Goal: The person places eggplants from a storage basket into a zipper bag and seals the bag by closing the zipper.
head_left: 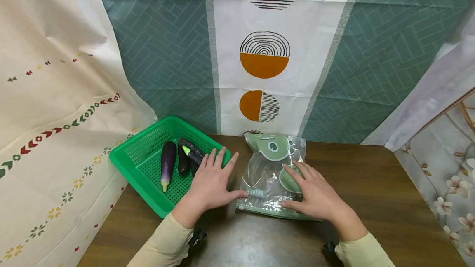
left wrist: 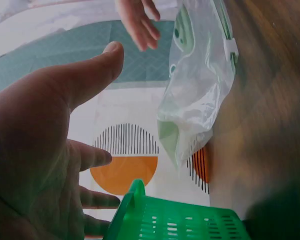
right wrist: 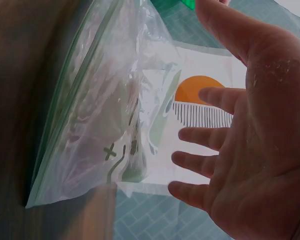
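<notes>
A clear zip bag (head_left: pixel 256 172) with green printed shapes lies on the table, its green zip edge (head_left: pixel 274 213) toward the person; a white slider (left wrist: pixel 231 47) shows on that edge in the left wrist view. My left hand (head_left: pixel 213 184) hovers between the bag and the green basket (head_left: pixel 124 149), fingers spread, holding nothing. Over the bag's right part is my right hand (head_left: pixel 315 195), also spread, and the right wrist view shows it apart from the plastic (right wrist: pixel 100 115). In the basket lie a purple eggplant (head_left: pixel 168 162) and darker eggplants (head_left: pixel 183 160), partly hidden behind the left fingers.
The brown wooden table (head_left: pixel 363 176) reaches to a patterned green and white cloth (head_left: pixel 167 52) hanging at the back. A cream cloth (head_left: pixel 55 114) hangs on the left beside the basket. Floral fabric (head_left: pixel 445 184) borders the table's right side.
</notes>
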Available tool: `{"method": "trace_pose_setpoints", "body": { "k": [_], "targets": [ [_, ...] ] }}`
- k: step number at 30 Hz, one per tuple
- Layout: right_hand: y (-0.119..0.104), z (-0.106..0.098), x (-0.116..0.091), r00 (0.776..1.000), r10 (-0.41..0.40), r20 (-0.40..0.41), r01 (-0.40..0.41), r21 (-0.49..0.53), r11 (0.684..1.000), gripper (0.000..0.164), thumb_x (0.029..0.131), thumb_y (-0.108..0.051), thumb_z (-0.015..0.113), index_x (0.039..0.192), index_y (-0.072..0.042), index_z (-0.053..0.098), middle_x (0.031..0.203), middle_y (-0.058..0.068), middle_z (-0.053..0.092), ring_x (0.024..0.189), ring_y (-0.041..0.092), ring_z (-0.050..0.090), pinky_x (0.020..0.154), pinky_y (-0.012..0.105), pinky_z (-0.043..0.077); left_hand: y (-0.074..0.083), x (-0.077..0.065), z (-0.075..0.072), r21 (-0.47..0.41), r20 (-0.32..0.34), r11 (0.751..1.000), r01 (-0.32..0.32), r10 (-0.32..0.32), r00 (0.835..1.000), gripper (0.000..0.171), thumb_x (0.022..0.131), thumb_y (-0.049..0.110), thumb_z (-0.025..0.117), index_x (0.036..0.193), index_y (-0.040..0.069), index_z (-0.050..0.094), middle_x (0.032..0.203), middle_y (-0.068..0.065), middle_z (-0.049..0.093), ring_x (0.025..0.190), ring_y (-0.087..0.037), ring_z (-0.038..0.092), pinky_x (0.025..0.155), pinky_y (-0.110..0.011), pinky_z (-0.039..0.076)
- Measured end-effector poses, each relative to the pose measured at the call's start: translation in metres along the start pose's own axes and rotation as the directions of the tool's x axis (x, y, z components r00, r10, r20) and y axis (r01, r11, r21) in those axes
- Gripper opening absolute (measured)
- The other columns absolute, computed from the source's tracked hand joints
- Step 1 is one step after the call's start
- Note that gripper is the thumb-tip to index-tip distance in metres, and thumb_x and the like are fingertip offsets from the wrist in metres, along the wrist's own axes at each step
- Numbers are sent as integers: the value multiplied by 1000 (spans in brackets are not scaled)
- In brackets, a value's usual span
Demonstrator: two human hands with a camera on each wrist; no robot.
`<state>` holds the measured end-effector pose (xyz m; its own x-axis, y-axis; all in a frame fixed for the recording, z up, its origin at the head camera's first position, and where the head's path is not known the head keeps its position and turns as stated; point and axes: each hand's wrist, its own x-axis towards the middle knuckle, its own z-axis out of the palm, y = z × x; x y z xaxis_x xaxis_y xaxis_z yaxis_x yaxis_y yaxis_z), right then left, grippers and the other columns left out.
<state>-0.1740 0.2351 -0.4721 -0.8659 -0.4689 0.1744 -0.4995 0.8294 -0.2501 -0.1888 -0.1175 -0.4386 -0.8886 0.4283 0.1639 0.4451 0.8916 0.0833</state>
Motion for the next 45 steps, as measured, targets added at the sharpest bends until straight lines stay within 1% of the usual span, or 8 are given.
{"method": "trace_pose_setpoints", "body": {
  "k": [5,9,14,18,30,35,39,45],
  "targets": [
    [3,2,-1,1000,-9,11,9,15,1000,107,88,-73,85,169,-14,48,173,24,38,157,51,40,118,74,41,-6,-2,-6,-13,23,1000,4,-3,1000,112,90,84,71,175,20,38,177,-25,32,162,-54,31,130,-68,28],
    [5,3,-3,1000,-17,19,17,10,1000,108,84,-70,89,167,-12,51,170,24,42,154,49,44,116,74,44,-11,-4,-9,-16,20,1000,0,1,1000,109,91,82,73,173,17,42,175,-25,37,160,-53,34,129,-66,31],
    [7,5,-5,999,-14,50,14,15,1000,107,83,-69,90,165,-12,53,170,25,42,154,50,43,113,74,46,-18,-7,-16,-26,28,1000,-9,10,1000,107,92,81,72,170,14,46,171,-26,44,158,-53,39,128,-65,34],
    [8,6,-7,997,-9,77,7,25,1000,108,82,-71,90,165,-12,54,170,24,42,154,50,42,111,74,48,-24,-7,-22,-18,33,1000,-7,7,999,106,93,83,69,169,13,49,166,-24,50,155,-50,44,127,-63,36],
    [11,9,-10,995,-47,90,47,0,999,115,72,-65,100,163,-11,55,168,24,43,150,48,45,109,74,48,-36,-1,-40,40,28,999,8,-9,1000,102,95,84,64,164,10,56,157,-20,60,147,-43,55,120,-60,47],
    [13,9,-12,994,-50,97,49,7,999,116,69,-63,102,162,-11,56,168,24,43,150,49,45,110,74,47,-44,5,-50,20,38,1000,-1,0,999,99,96,83,63,163,10,57,157,-19,61,145,-40,57,116,-59,51],
    [13,8,-12,994,-50,98,49,10,999,116,68,-63,103,162,-12,57,168,24,42,151,49,43,111,75,45,-51,10,-57,0,46,1000,9,-9,999,96,97,81,64,162,10,58,158,-17,61,145,-38,58,114,-58,53],
    [14,10,-12,994,-64,93,64,6,998,116,66,-61,104,160,-11,59,167,25,44,151,50,42,112,76,44,-63,15,-62,-2,66,1000,27,-27,997,92,99,78,64,161,10,59,158,-17,61,143,-39,60,108,-60,56]
  ]
}}
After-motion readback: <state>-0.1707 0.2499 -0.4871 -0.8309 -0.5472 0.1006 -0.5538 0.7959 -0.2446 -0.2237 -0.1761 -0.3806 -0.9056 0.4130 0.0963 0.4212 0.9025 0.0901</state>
